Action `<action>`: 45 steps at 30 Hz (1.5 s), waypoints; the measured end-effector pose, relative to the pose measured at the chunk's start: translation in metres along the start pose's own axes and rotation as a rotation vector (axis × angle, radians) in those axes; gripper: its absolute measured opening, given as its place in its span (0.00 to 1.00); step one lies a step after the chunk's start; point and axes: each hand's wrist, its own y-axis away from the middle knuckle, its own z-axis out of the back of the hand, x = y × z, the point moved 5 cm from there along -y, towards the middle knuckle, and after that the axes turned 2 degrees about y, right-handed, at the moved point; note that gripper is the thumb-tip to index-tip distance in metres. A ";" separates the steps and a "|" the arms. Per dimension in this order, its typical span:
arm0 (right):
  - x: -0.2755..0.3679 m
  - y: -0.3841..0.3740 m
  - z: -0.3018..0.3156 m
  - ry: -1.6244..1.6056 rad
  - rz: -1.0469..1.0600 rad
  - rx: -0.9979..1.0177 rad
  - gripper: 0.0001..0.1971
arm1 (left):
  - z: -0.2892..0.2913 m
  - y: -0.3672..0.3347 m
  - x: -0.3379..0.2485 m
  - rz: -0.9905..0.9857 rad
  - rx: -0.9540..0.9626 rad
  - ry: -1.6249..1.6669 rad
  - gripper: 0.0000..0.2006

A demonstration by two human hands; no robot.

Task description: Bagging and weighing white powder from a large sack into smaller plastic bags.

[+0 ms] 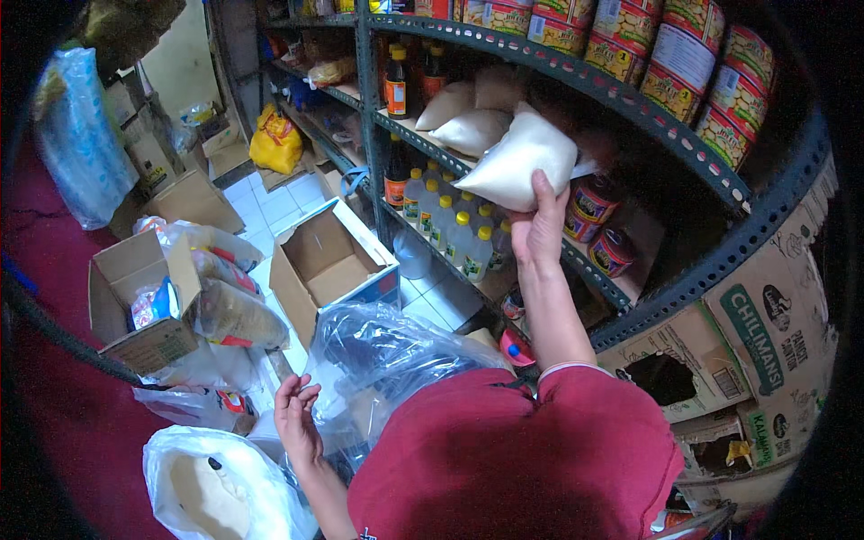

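A clear plastic bag of white granules point(522, 160) is gripped in my right hand point(543, 220), held up at the edge of a metal shelf. Behind it, similar filled bags point(472, 130) lie on that shelf. My left hand point(297, 416) hangs low with its fingers loosely curled and apart, holding nothing. Near it sits a large open white sack point(225, 486) with pale granules inside and a small dark object on them. Crumpled clear plastic point(396, 346) lies just to the right of my left hand.
Shelving point(558, 72) carries cans point(688, 58), sauce bottles point(396, 81) and yellow-capped bottles point(459, 236). Open cardboard boxes point(310, 247) and filled plastic bags point(229, 310) stand on the tiled floor. A yellow bag point(276, 141) is farther back. Torn cartons point(765, 306) stand at right.
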 end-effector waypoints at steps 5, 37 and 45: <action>0.012 -0.024 -0.002 0.049 0.132 -0.028 0.34 | 0.008 0.009 -0.001 -0.037 -0.010 0.032 0.21; 0.015 -0.258 0.076 0.921 0.331 -0.182 0.27 | 0.038 0.021 0.003 -0.023 -0.099 0.092 0.19; 0.002 -0.303 0.084 1.426 0.296 0.084 0.26 | 0.040 0.029 0.000 -0.076 -0.137 0.098 0.20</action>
